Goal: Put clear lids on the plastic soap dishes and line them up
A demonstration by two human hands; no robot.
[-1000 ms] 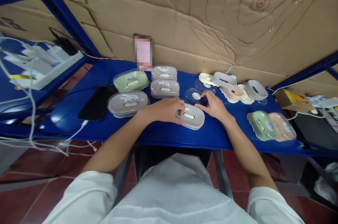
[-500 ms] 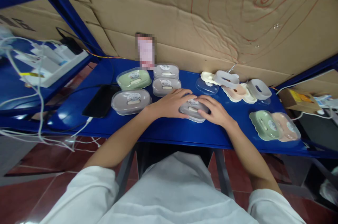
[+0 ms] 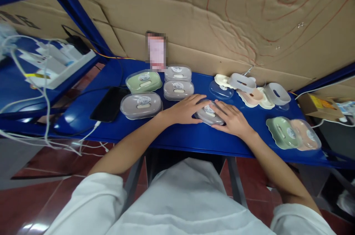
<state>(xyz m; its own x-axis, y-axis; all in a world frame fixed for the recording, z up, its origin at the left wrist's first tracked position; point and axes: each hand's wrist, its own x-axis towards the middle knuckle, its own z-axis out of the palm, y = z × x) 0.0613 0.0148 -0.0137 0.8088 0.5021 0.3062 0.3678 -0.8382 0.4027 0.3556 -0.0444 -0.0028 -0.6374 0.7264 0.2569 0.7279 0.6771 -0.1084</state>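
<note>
Between my two hands a grey soap dish (image 3: pixel 210 115) with a clear lid and a round sticker rests on the blue table. My left hand (image 3: pixel 183 111) grips its left end, fingers along the far side and thumb at the near edge. On the right end lies my right hand (image 3: pixel 232 119), its fingers over the lid and its thumb at the near edge. To the left stand a larger grey soap dish (image 3: pixel 141 105), a green soap dish (image 3: pixel 144 81) and two more grey soap dishes (image 3: pixel 179 90), all lidded.
Loose parts lie at the back right: a clear lid (image 3: pixel 221 90), a grey insert (image 3: pixel 243 82), a peach tray (image 3: pixel 251 96). A lidded green dish (image 3: pixel 282 133) and peach dish (image 3: pixel 306 135) sit right. A black phone (image 3: pixel 107 105) with a cable lies left.
The grey soap dish between my hands has turned slightly. My right hand has shifted a little, its thumb now along the near edge. The whole view has moved slightly.
</note>
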